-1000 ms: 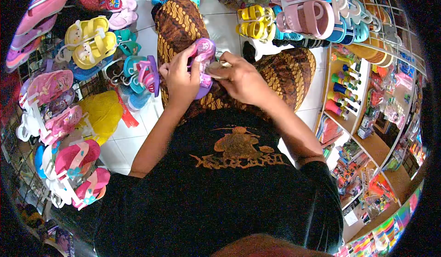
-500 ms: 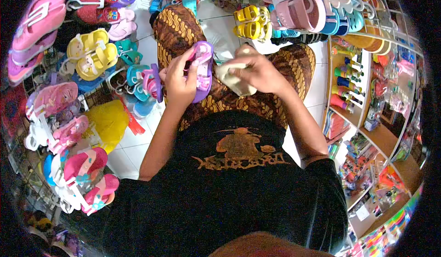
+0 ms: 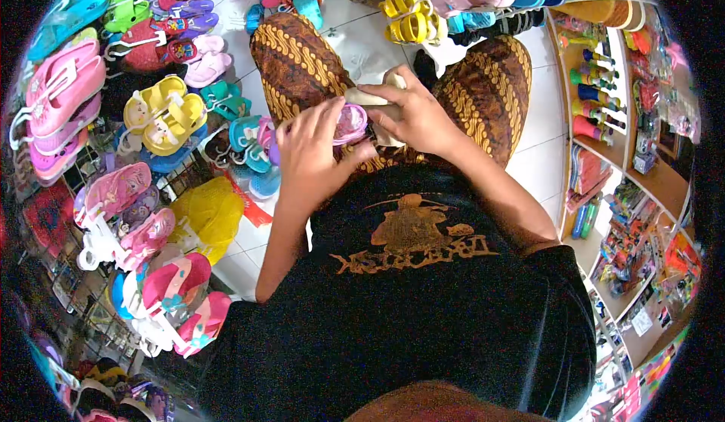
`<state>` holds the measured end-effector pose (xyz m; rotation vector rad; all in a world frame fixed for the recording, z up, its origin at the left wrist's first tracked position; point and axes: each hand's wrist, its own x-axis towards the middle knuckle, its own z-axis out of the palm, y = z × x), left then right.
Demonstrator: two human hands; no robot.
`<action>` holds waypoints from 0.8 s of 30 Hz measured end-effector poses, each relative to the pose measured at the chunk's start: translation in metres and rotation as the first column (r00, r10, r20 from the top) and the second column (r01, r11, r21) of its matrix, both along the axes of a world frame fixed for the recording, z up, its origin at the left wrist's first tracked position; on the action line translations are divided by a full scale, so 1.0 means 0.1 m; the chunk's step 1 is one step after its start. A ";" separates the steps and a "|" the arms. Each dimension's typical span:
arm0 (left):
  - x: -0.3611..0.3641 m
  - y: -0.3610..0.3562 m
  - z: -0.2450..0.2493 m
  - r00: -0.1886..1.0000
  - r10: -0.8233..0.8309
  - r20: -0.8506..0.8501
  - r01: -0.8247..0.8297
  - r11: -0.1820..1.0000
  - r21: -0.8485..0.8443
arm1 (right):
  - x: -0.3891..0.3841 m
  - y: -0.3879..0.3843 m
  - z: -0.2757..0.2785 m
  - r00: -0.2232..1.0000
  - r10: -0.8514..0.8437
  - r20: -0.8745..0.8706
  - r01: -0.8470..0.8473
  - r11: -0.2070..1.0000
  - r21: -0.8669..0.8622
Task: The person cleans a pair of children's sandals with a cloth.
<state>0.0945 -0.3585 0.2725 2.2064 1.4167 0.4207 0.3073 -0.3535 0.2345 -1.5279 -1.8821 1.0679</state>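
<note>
In the head view my left hand [image 3: 311,149] is closed around a small purple and pink sandal [image 3: 350,124] over my lap. Its fingers lie across the back of the shoe and its thumb reaches along the near side; much of the sandal is hidden behind the hand. My right hand [image 3: 419,116] grips a cream-coloured cloth [image 3: 365,98], bunched between the fingers. One fold of the cloth sticks out toward the sandal and overlaps its upper edge in this view. Patterned brown trousers [image 3: 298,56] cover my legs beneath both hands.
Sandals on hangers crowd the rack at the left, including a yellow pair [image 3: 166,116] and a pink pair [image 3: 177,290]. A yellow plastic bag [image 3: 210,214] lies near my left arm. Another yellow pair [image 3: 411,14] is ahead on the tiled floor [image 3: 532,150]. Wooden shelves [image 3: 668,184] hold goods at the right.
The sandal has turned and now sits lower behind my left hand. My right hand has brought the cloth up beside the sandal. The view has shifted slightly.
</note>
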 end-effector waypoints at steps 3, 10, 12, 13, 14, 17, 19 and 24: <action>-0.04 -0.08 -0.25 0.998 0.017 0.061 -0.029 0.980 0.199 | 0.08 0.01 -0.04 0.998 0.061 0.027 -0.062 0.998 0.019; -0.10 -0.23 -0.64 0.995 0.070 0.069 -0.089 0.941 0.328 | -0.15 0.04 0.17 0.899 0.152 0.411 -0.269 0.932 0.243; -0.09 -0.23 -0.63 0.995 0.075 0.064 -0.092 0.942 0.322 | -0.14 0.00 0.14 0.848 0.211 0.487 -0.358 0.905 0.232; -0.09 -0.24 -0.62 0.995 0.078 0.060 -0.093 0.943 0.319 | -0.06 -0.01 0.12 0.844 0.244 0.477 -0.390 0.890 0.235; -0.09 -0.25 -0.63 0.996 0.070 0.058 -0.085 0.943 0.323 | 0.01 -0.02 0.10 0.839 0.278 0.468 -0.423 0.874 0.238; -0.04 -0.25 -0.63 0.997 0.052 0.060 -0.069 0.943 0.326 | 0.19 0.03 0.14 0.812 0.377 0.446 -0.513 0.826 0.235; -0.04 -0.24 -0.63 0.997 0.043 0.066 -0.061 0.949 0.310 | 0.22 0.15 0.24 0.840 0.364 0.403 -0.478 0.847 0.232; -0.03 -0.21 -0.63 0.997 0.027 0.067 -0.047 0.950 0.307 | -0.03 0.10 0.10 0.821 0.348 0.453 -0.483 0.847 0.224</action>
